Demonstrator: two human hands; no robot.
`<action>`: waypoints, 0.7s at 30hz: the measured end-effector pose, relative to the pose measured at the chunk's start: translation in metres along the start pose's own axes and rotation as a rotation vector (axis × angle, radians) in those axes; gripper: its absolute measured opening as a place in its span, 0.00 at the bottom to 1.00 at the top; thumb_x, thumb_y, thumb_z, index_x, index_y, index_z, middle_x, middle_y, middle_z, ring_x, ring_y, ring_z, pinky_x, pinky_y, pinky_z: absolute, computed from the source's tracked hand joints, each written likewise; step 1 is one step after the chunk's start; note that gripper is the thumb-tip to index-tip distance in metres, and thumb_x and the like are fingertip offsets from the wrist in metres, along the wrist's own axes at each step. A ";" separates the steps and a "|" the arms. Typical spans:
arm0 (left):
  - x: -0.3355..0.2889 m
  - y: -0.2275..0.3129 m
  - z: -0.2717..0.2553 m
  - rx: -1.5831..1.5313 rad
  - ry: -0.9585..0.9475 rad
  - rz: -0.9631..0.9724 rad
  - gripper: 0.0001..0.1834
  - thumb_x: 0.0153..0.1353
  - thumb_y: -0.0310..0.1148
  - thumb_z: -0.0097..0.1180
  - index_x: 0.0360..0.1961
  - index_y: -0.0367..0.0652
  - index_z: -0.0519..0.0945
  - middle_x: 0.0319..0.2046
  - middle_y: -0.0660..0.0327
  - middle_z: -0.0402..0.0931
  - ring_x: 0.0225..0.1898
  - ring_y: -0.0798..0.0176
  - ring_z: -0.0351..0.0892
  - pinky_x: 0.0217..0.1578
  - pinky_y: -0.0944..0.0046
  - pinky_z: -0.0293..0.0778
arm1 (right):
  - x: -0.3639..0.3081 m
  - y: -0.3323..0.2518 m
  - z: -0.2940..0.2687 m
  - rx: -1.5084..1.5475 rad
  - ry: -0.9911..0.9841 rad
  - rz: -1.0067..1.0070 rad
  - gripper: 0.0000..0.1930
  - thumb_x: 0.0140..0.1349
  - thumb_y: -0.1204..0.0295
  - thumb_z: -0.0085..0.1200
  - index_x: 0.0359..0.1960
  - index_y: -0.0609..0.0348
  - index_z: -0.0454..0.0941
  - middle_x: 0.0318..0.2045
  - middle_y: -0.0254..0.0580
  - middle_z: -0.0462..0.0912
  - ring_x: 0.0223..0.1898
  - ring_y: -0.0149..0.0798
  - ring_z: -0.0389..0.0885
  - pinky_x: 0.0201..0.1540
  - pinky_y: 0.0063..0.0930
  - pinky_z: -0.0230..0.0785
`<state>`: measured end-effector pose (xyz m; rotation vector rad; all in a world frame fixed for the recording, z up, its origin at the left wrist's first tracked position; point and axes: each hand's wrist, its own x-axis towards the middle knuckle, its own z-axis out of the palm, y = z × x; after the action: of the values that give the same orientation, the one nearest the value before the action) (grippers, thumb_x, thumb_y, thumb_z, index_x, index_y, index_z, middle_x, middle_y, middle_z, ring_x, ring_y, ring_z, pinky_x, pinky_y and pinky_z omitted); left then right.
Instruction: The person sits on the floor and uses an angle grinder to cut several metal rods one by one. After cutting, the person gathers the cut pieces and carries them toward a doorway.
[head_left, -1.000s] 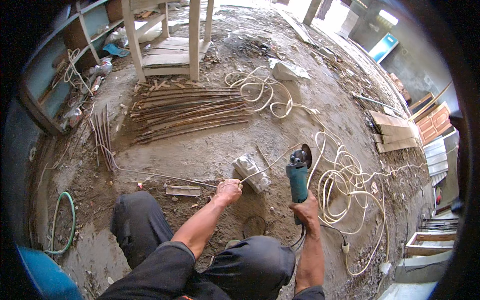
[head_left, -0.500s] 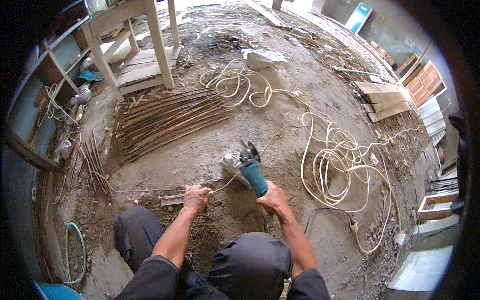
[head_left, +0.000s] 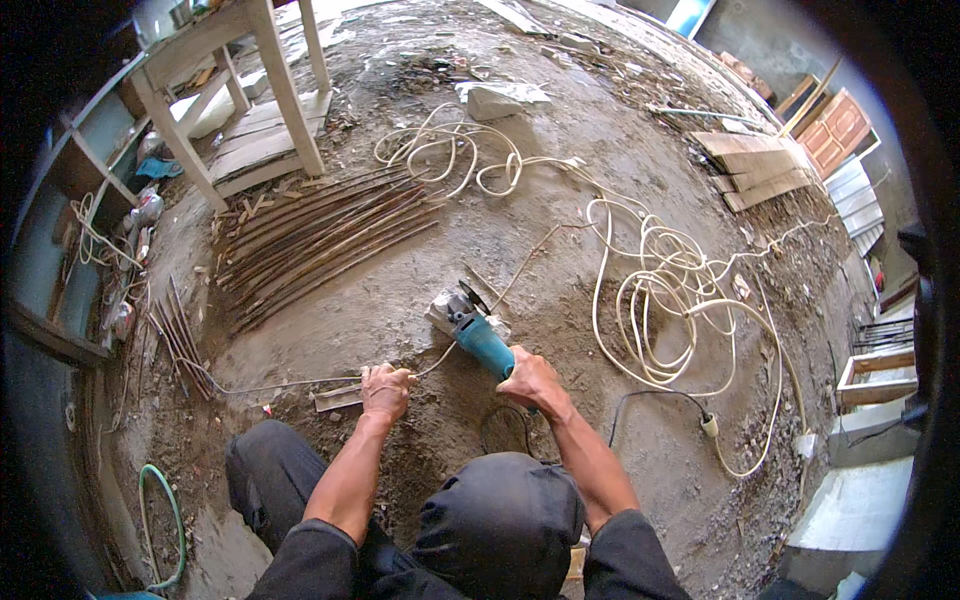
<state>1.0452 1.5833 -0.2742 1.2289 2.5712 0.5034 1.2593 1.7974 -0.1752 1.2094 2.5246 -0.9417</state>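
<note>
In my right hand (head_left: 534,380) is a teal angle grinder (head_left: 484,345), gripped round its rear body. Its dark disc (head_left: 473,296) points away from me, over a pale, rough block (head_left: 440,312) on the dirt. My left hand (head_left: 386,390) is closed on a thin metal rod (head_left: 300,384). The rod stretches left along the ground, and on my right side of that hand it rises toward the block, passing behind the grinder. Whether the disc touches the rod cannot be made out. A small flat plate (head_left: 338,399) lies just left of my left hand.
Beyond my left hand lies a pile of rusty rods (head_left: 320,240), with a smaller bundle (head_left: 180,340) nearer the left wall. Cream cable (head_left: 660,300) sprawls in loops on the right, near a pale plug connector (head_left: 710,425). A wooden table (head_left: 290,90) stands far left; planks (head_left: 755,165) lie far right.
The grinder has tilted further left and its head sits closer over the block. The whole view has shifted slightly. My left hand keeps its hold on the rod.
</note>
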 end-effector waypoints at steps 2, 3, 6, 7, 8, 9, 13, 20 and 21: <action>0.000 0.003 0.000 0.060 -0.008 0.001 0.10 0.63 0.47 0.60 0.36 0.57 0.87 0.39 0.58 0.79 0.50 0.50 0.75 0.65 0.40 0.58 | -0.001 0.002 0.004 0.005 -0.017 0.021 0.30 0.42 0.58 0.68 0.48 0.57 0.74 0.41 0.60 0.85 0.46 0.61 0.84 0.49 0.51 0.77; 0.000 0.004 -0.001 0.057 -0.018 0.001 0.10 0.63 0.47 0.60 0.36 0.57 0.87 0.39 0.58 0.79 0.50 0.50 0.75 0.64 0.41 0.58 | -0.001 0.002 0.007 0.004 -0.015 0.022 0.31 0.42 0.58 0.68 0.48 0.57 0.73 0.41 0.60 0.85 0.47 0.60 0.84 0.49 0.51 0.77; -0.001 0.006 -0.001 0.099 -0.023 0.017 0.10 0.63 0.46 0.59 0.36 0.57 0.87 0.38 0.57 0.79 0.49 0.51 0.75 0.62 0.43 0.60 | -0.002 0.003 0.017 0.012 0.001 0.023 0.30 0.42 0.59 0.67 0.50 0.54 0.75 0.40 0.59 0.86 0.45 0.60 0.85 0.49 0.50 0.77; -0.001 0.006 -0.001 0.100 -0.027 0.019 0.09 0.63 0.45 0.59 0.36 0.57 0.87 0.38 0.57 0.79 0.49 0.51 0.75 0.61 0.43 0.61 | -0.002 0.004 0.019 0.024 0.008 0.014 0.30 0.42 0.59 0.67 0.50 0.55 0.75 0.39 0.59 0.86 0.44 0.60 0.85 0.49 0.50 0.77; 0.000 0.006 -0.001 0.108 -0.031 0.020 0.09 0.63 0.45 0.59 0.35 0.57 0.87 0.38 0.57 0.79 0.49 0.51 0.75 0.60 0.43 0.61 | -0.002 0.004 0.021 0.034 0.006 0.006 0.30 0.42 0.59 0.67 0.49 0.55 0.75 0.39 0.59 0.86 0.44 0.60 0.85 0.49 0.50 0.77; 0.000 0.006 -0.001 0.127 -0.036 0.016 0.09 0.63 0.45 0.59 0.35 0.57 0.87 0.38 0.57 0.79 0.48 0.51 0.75 0.60 0.43 0.62 | -0.002 0.005 0.023 0.036 0.000 0.006 0.30 0.42 0.59 0.67 0.49 0.55 0.75 0.39 0.60 0.86 0.44 0.60 0.85 0.49 0.50 0.77; 0.001 0.006 -0.002 0.107 -0.021 0.024 0.07 0.62 0.42 0.59 0.35 0.58 0.88 0.38 0.58 0.79 0.48 0.51 0.76 0.58 0.44 0.63 | -0.005 0.006 0.024 0.050 0.002 -0.018 0.29 0.42 0.60 0.67 0.48 0.57 0.75 0.38 0.61 0.85 0.44 0.60 0.85 0.49 0.50 0.77; 0.000 0.008 -0.008 0.099 -0.043 0.038 0.07 0.62 0.39 0.58 0.35 0.59 0.88 0.39 0.57 0.79 0.49 0.50 0.76 0.60 0.42 0.63 | -0.006 0.003 0.024 0.046 -0.007 -0.046 0.29 0.43 0.61 0.67 0.48 0.59 0.74 0.39 0.61 0.86 0.45 0.60 0.85 0.49 0.49 0.77; 0.000 0.008 -0.009 0.097 -0.063 0.025 0.07 0.62 0.40 0.58 0.35 0.59 0.88 0.40 0.57 0.79 0.50 0.50 0.76 0.60 0.42 0.63 | -0.006 0.003 0.025 0.035 -0.014 -0.038 0.29 0.43 0.61 0.67 0.48 0.58 0.74 0.39 0.61 0.86 0.45 0.59 0.85 0.49 0.49 0.77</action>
<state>1.0480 1.5865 -0.2628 1.2881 2.5573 0.3421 1.2626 1.7797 -0.1938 1.1639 2.5396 -1.0041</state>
